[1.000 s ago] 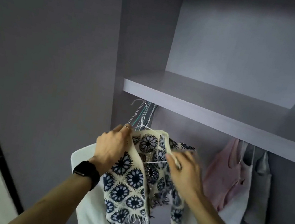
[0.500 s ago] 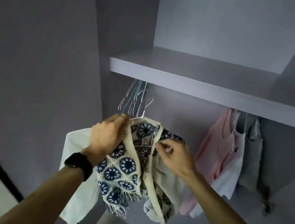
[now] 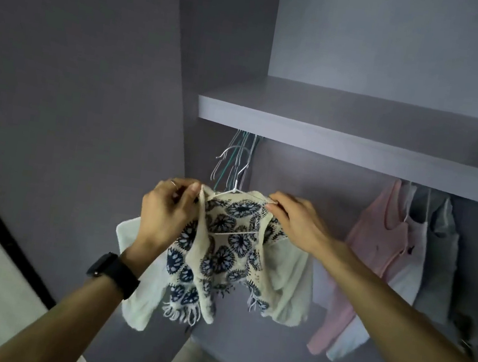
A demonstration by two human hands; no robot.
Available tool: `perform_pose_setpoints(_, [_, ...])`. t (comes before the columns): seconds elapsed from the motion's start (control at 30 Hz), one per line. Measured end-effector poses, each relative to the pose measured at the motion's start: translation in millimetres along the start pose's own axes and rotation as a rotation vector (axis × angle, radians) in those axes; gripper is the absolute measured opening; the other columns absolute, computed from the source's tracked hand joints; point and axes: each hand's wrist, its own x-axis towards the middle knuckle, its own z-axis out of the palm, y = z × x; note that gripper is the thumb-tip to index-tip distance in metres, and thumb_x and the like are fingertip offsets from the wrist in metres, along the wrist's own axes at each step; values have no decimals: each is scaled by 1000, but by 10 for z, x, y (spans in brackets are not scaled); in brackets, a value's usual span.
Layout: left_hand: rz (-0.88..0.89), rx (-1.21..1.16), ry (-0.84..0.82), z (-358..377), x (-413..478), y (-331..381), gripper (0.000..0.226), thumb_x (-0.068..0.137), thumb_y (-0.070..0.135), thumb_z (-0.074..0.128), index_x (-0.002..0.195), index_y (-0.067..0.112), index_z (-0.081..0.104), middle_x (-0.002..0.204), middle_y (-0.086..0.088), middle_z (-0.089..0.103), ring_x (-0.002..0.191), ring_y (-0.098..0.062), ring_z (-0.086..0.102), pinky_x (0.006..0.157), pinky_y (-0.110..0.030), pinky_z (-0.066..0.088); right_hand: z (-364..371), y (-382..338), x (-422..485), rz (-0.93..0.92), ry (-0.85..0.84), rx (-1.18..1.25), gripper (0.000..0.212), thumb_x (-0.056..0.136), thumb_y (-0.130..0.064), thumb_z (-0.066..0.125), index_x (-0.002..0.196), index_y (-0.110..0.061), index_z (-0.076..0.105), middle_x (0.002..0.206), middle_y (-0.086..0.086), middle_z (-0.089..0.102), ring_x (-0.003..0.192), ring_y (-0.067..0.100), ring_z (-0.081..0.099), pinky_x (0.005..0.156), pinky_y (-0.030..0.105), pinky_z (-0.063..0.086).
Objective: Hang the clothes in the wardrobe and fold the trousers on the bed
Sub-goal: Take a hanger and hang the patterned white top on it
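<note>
Below the wardrobe shelf (image 3: 345, 134), the left hand (image 3: 165, 213) pinches one shoulder of the cream, blue-flowered cardigan (image 3: 225, 246) and the right hand (image 3: 296, 222) pinches the other. Each grip is closed on knit draped over a white wire hanger (image 3: 237, 191). Its hook rises before the empty hangers (image 3: 235, 152). The shelf edge hides the rail, and the hanging tops (image 3: 375, 249) are dim.
</note>
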Motion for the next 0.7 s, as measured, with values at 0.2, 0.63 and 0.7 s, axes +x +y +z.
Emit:
perform_pose_setpoints(0.2, [-185, -492, -300, -172, -9, 152, 25, 89, 54, 67, 85, 32, 79, 87, 8, 76, 80, -6, 70, 73, -21, 56, 208, 17, -34, 33, 43, 2, 24, 104, -35, 45, 118, -17, 53, 92, 6, 71, 67, 23, 64, 61, 40, 56])
perform_pose_setpoints(0.63, [320, 596, -559, 450, 255, 249, 36, 100, 53, 48, 111, 25, 68, 111, 7, 61, 99, -26, 64, 73, -38, 52, 39, -91, 36, 107, 58, 244, 21, 98, -26, 65, 116, -21, 75, 97, -8, 77, 76, 5, 70, 74, 27, 56])
perform_pose_setpoints(0.7, [343, 636, -550, 532, 262, 283, 40, 100, 55, 46, 113, 22, 65, 112, 4, 59, 102, -28, 64, 73, -41, 53, -6, -171, 175, 121, 111, 277, 24, 95, -24, 69, 118, -25, 74, 107, -9, 76, 89, -1, 67, 85, 20, 55])
